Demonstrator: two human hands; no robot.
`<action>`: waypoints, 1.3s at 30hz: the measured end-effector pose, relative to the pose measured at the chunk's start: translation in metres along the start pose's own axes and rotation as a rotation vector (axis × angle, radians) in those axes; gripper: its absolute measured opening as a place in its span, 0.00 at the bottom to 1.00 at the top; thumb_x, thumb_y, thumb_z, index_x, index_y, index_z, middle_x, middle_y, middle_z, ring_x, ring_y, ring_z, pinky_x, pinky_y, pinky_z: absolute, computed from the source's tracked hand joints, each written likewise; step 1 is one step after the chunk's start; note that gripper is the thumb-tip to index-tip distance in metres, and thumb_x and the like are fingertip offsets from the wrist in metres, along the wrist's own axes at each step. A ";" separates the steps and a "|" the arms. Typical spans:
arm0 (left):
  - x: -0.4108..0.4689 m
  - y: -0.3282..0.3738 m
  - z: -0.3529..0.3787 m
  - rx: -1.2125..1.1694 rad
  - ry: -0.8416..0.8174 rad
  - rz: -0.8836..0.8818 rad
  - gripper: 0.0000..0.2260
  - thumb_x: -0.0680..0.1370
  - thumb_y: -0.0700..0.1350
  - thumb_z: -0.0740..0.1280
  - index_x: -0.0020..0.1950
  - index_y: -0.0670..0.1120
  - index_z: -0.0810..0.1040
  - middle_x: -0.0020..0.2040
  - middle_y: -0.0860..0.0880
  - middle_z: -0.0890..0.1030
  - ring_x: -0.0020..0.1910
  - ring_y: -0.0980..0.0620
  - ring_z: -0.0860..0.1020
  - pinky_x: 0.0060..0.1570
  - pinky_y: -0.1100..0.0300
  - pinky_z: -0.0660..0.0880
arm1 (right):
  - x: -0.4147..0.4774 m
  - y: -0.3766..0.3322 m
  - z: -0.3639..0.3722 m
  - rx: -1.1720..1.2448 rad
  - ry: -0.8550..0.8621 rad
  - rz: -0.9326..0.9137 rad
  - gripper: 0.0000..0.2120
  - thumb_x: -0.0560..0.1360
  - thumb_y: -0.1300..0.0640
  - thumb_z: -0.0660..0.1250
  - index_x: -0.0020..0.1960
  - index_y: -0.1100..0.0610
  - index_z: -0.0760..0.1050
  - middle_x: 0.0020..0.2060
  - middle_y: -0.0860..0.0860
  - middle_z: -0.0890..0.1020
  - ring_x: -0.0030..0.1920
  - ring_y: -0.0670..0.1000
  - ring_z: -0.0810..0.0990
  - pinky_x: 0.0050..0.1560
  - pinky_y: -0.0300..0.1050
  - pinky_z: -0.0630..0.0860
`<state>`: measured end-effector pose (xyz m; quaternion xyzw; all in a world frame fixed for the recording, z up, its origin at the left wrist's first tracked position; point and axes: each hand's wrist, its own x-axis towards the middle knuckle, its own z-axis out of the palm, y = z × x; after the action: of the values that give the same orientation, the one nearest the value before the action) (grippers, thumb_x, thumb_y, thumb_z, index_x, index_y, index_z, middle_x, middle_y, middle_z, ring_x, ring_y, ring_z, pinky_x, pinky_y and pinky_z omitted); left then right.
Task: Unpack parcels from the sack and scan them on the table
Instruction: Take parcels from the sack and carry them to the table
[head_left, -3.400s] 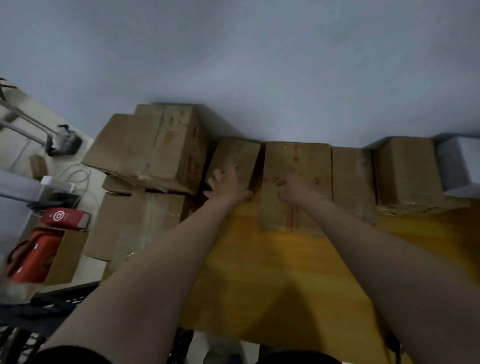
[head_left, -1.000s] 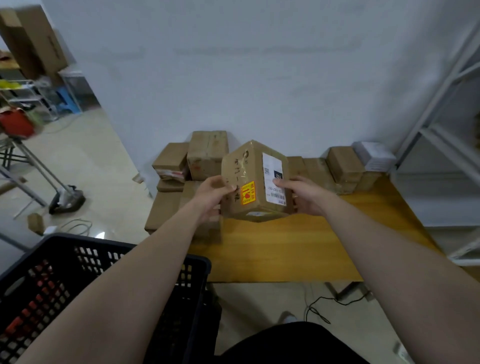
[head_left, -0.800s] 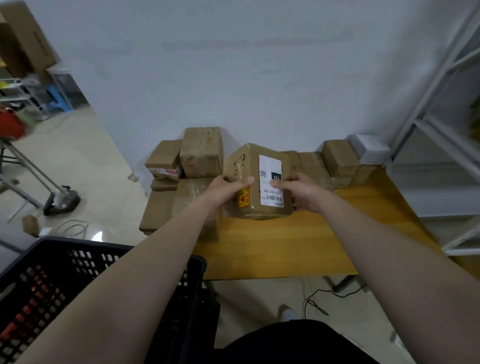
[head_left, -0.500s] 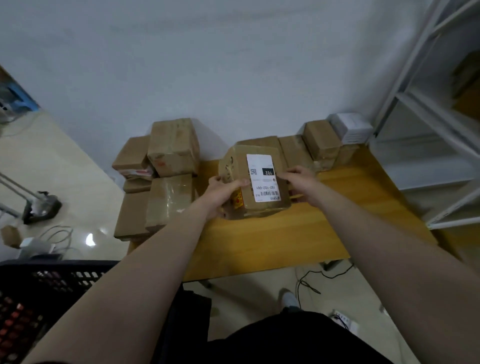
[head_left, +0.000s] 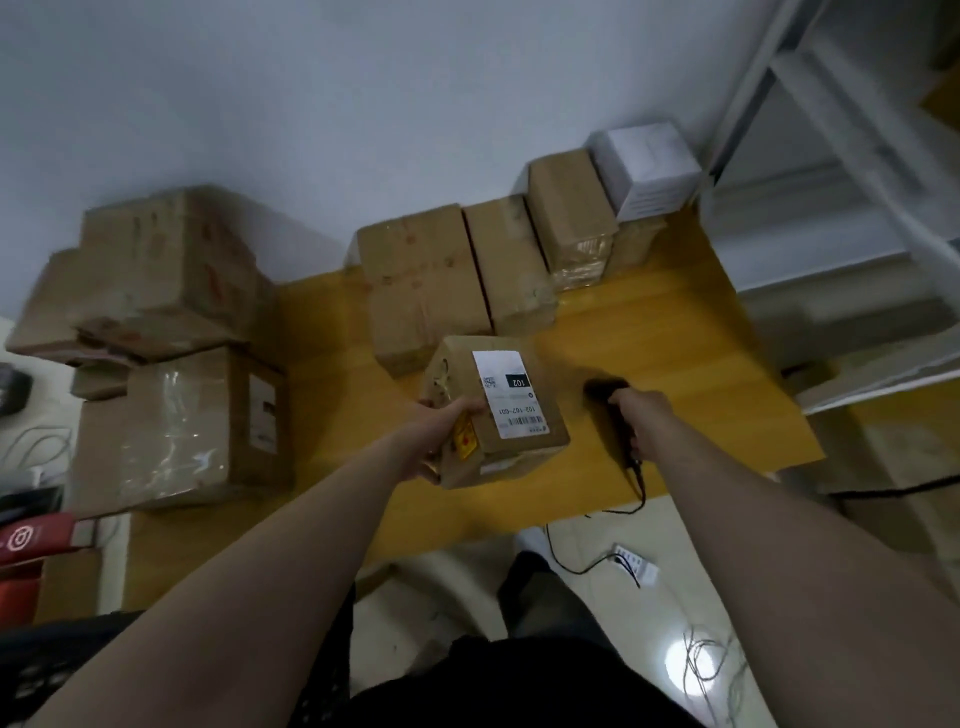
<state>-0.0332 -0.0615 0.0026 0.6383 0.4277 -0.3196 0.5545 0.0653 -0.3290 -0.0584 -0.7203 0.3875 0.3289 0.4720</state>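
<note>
A brown cardboard parcel (head_left: 493, 415) with a white shipping label on top and a yellow-red sticker on its side is over the front of the yellow wooden table (head_left: 675, 353). My left hand (head_left: 441, 431) grips its left near corner. My right hand (head_left: 636, 415) is curled round a black handheld scanner (head_left: 608, 392), just right of the parcel, with its cable trailing off the table's front edge. No sack is in view.
Several taped brown parcels (head_left: 426, 280) and a white box (head_left: 649, 171) line the wall side of the table. More boxes (head_left: 176, 415) are stacked at the left. A white metal rack (head_left: 831, 208) stands right. A power strip (head_left: 636, 564) and cables lie on the floor.
My right hand has let go of the parcel and taken hold of the black scanner on the table. The parcel has come down and nearer, now held by my left hand alone.
</note>
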 end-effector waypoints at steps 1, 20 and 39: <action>0.011 0.001 0.003 -0.008 0.010 -0.024 0.30 0.71 0.62 0.77 0.66 0.53 0.69 0.52 0.47 0.79 0.47 0.41 0.79 0.52 0.35 0.78 | 0.012 -0.002 0.000 -0.011 0.003 0.014 0.27 0.79 0.55 0.69 0.73 0.66 0.66 0.59 0.60 0.78 0.57 0.64 0.78 0.63 0.64 0.78; 0.043 -0.040 -0.012 -0.263 0.179 -0.120 0.44 0.68 0.57 0.82 0.73 0.54 0.57 0.65 0.44 0.75 0.61 0.38 0.77 0.54 0.35 0.78 | 0.020 -0.036 0.060 -0.243 -0.261 -0.087 0.08 0.75 0.67 0.68 0.54 0.62 0.77 0.43 0.57 0.78 0.37 0.56 0.78 0.43 0.52 0.76; -0.049 -0.092 -0.146 -0.780 0.452 0.417 0.44 0.65 0.48 0.84 0.73 0.55 0.62 0.61 0.51 0.75 0.57 0.47 0.78 0.57 0.40 0.80 | -0.236 -0.057 0.131 -0.632 -0.527 -0.603 0.13 0.74 0.49 0.76 0.50 0.58 0.80 0.29 0.51 0.80 0.27 0.52 0.79 0.29 0.45 0.76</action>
<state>-0.1469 0.0740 0.0322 0.5086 0.4883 0.1285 0.6974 -0.0134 -0.1334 0.1195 -0.8002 -0.0882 0.4499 0.3867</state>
